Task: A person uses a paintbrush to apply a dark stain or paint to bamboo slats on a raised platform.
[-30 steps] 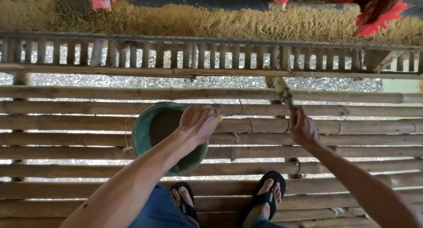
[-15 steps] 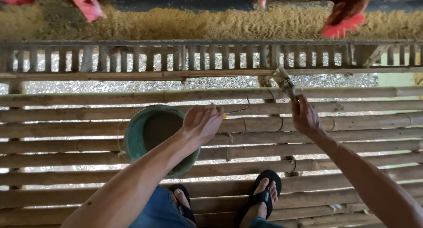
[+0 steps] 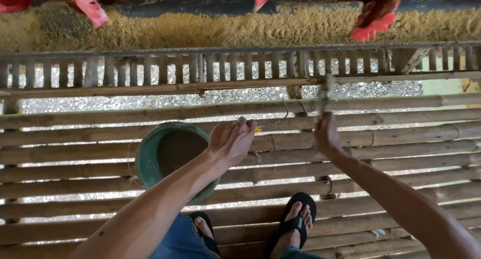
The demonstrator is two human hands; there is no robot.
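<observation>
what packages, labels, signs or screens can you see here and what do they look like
None in view: no package, label, sign or screen.
Nearest container: a round green bucket, unmarked, on the bamboo slat floor under the left hand.
The right hand holds a thin scoop.

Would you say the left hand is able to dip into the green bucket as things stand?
Probably yes. The left hand hovers at the rim of the green bucket, whose mouth is open and uncovered. Only a thin wire lies near the fingertips, to the side away from the bucket.
</observation>
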